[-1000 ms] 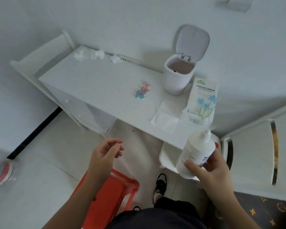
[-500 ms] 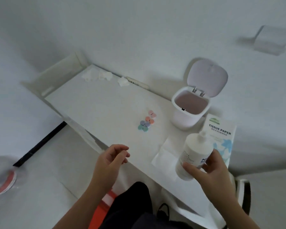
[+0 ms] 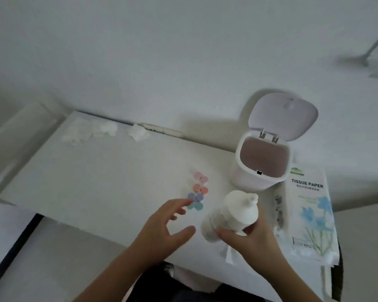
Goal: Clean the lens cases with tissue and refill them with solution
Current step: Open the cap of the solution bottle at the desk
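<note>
Head camera, looking down over a white table [image 3: 92, 182]: the lens cases [image 3: 198, 194] lie as a small cluster of coloured round caps, pink at the far end, then orange, purple and teal at the near end, so the row's long axis runs roughly away from the person. The cluster sits just beyond the fingertips of the left hand [image 3: 164, 227] and to the left of the solution bottle [image 3: 231, 214]. The left hand is plainly the nearer of the two; its fingers are spread and relaxed, holding nothing, with the fingertips just beside the teal caps, though I cannot tell whether they touch them.

The right hand [image 3: 249, 238] grips the white bottle around its lower body, fingers curled about it, the bottle tilted with its nozzle cap pointing up and away, towards the open-lidded desktop bin [image 3: 260, 168]. The cap looks to be on.

To the right lies a tissue paper pack [image 3: 308, 212], and a loose tissue sheet [image 3: 229, 253] shows under the right wrist. Crumpled tissues [image 3: 138, 131] rest along the far edge.

My guess is the left hand will pick up a near case while the right keeps the bottle ready.
</note>
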